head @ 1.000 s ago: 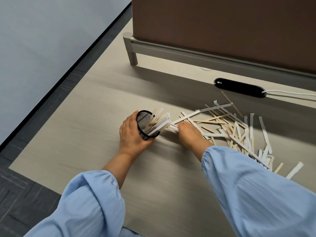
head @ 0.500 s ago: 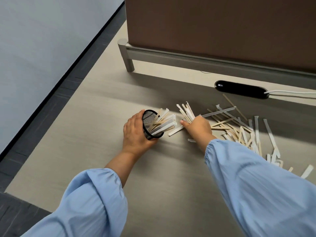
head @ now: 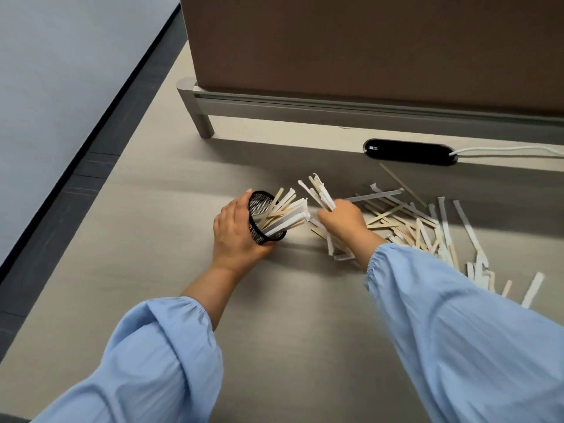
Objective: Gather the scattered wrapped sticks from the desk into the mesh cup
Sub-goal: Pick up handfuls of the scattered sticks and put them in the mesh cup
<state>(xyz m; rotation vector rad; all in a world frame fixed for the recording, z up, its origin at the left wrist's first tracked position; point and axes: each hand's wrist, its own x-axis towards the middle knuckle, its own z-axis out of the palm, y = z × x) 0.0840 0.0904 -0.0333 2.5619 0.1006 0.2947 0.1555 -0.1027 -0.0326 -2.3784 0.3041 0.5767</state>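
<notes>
The pale desk (head: 171,184) stretches wide and bare on the near side of the mesh cup (head: 265,219), with plenty of open surface toward the person and out to the desk's left edge, where dark floor and a light wall run alongside. Beyond the cup a brown partition (head: 366,41) on a grey metal rail (head: 305,106) closes off the far side, and a black cable port (head: 410,151) sits to the cup's far right. The left hand (head: 236,232) is wrapped around the tilted cup, its mouth turned rightward, already bristling with wrapped sticks (head: 285,213). Just right of the cup, the right hand (head: 343,221) is clenched on a small bundle (head: 319,192) of sticks fanning upward. Farther right, the loose pile (head: 427,227) lies scattered across the desk, trailing toward the sleeve (head: 457,331).
</notes>
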